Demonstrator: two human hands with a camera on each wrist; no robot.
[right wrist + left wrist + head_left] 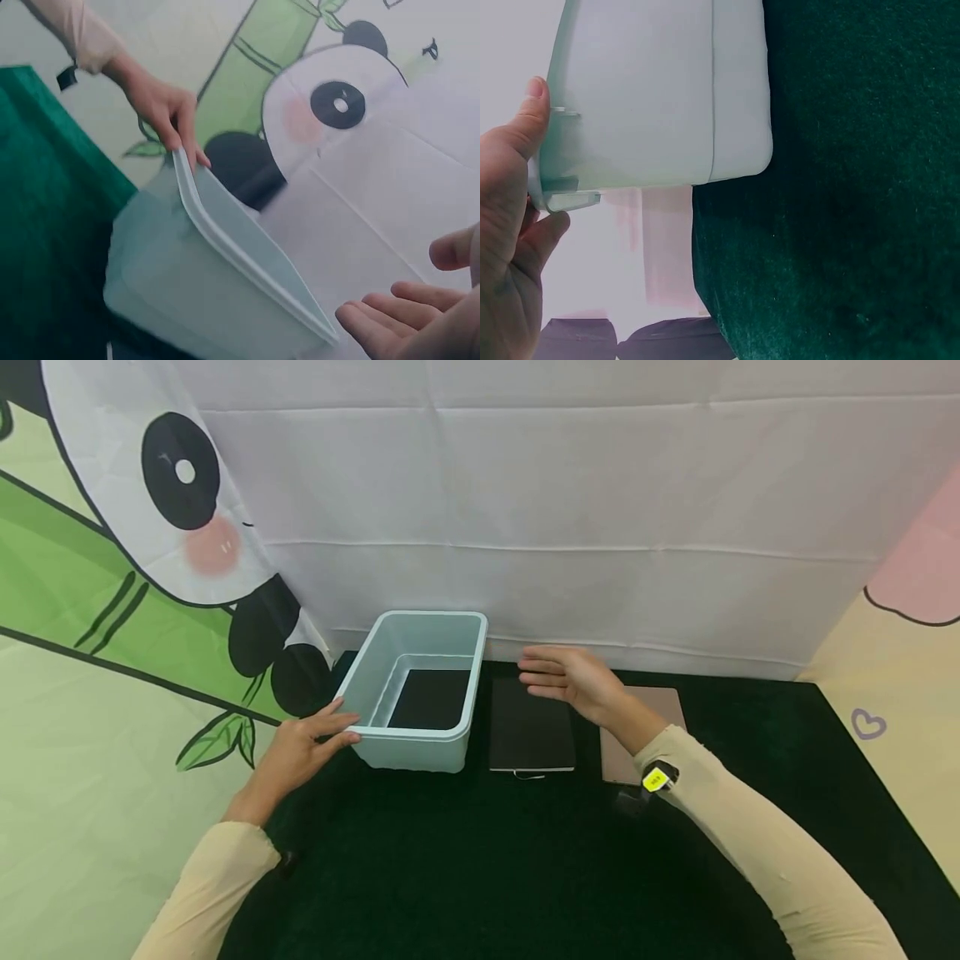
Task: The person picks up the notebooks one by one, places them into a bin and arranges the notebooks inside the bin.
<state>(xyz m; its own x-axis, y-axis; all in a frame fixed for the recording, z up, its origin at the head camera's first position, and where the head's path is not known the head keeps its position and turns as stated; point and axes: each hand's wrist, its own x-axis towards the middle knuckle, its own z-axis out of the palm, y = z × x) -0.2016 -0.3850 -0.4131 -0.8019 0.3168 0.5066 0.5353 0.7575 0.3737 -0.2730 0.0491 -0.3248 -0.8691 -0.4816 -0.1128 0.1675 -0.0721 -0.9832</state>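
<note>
we find the pale blue bin point(416, 752) at the back left of the dark green cloth point(465, 860), a dark flat rectangle point(431, 697) showing at its bottom; what it is, we cannot tell. left hand point(303, 752) pinches the rim at the near left corner, thumb opposing fingers, probably to steady it. right hand point(577, 681) holds nothing: fingers straight, side by side, thumb apart, above the black notebook point(532, 735). that and the pinkish notebook point(617, 760) lie flat, apart, right of the bin, presumably for easy reach.
</note>
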